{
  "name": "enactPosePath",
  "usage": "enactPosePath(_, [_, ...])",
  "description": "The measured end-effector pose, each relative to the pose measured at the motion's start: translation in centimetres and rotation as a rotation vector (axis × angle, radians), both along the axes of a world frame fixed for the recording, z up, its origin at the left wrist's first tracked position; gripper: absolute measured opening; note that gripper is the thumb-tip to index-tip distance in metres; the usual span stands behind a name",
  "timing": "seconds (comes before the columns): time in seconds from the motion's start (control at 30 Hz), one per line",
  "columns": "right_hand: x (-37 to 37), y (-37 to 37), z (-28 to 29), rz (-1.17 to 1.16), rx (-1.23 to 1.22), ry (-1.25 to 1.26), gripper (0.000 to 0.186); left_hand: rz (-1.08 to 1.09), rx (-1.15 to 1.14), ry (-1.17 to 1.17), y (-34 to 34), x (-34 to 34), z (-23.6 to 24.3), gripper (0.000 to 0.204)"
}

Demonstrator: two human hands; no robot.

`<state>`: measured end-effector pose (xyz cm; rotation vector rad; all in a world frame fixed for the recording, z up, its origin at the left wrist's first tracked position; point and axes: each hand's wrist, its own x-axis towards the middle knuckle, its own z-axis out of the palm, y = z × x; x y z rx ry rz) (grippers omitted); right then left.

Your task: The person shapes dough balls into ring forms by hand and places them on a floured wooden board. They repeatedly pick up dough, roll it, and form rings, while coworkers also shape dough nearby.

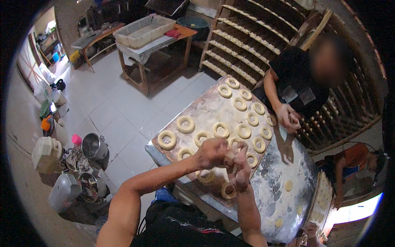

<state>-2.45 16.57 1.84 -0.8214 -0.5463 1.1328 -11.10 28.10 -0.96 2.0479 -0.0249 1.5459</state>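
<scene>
From where I stand, the left hand (213, 153) and right hand (240, 168) meet above the rings (166, 147); their grasp is unclear. Keep both clear of rings beneath.

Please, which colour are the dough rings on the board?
Dough rings are pale yellow; best seen in the head view.

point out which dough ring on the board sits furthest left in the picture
The dough ring by the left corner of the floured board. Every other ring on the board lies farther right in the picture.
</scene>
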Motion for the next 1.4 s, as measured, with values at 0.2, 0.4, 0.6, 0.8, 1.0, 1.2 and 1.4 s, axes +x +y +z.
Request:
enactPosePath(0.2, [-2.0, 5.2, 0.7, -0.124, -0.224, -0.224, 0.021, -0.096, -0.356, 0.275, 4.5, -1.3, -0.4, 0.023])
enactPosePath(0.4, [-1.7, 8.9, -0.6, -0.103, -0.214, -0.103, 0.016, -0.171, -1.193, 0.387, 9.7, -1.2, -0.7, 0.047])
enactPosePath(0.6, [-1.5, 12.2, -3.0, -0.092, 0.085, -0.355, 0.022, -0.015, -0.097, 0.284, 11.7, -1.3, -1.3, 0.053])
enactPosePath(0.8, [-1.7, 14.6, -2.6, -0.179, -0.172, -0.364, 0.024, -0.147, -0.199, 0.369, 13.2, -1.7, -0.2, 0.056])
enactPosePath(1.0, [-2.3, 16.9, -1.4, -0.336, -0.253, -0.622, 0.018, 0.03, -0.463, 0.416, 14.5, -1.8, 1.3, 0.064])
enactPosePath(1.2, [-1.3, 17.7, -1.2, -0.347, -0.138, -0.53, 0.025, 0.083, -0.063, 0.329, 15.8, -1.2, 2.6, 0.053])
enactPosePath(1.4, [-0.8, 18.4, -0.4, -0.38, -0.019, -0.956, 0.038, -0.05, -0.081, 0.248, 16.3, -1.2, 4.5, 0.044])
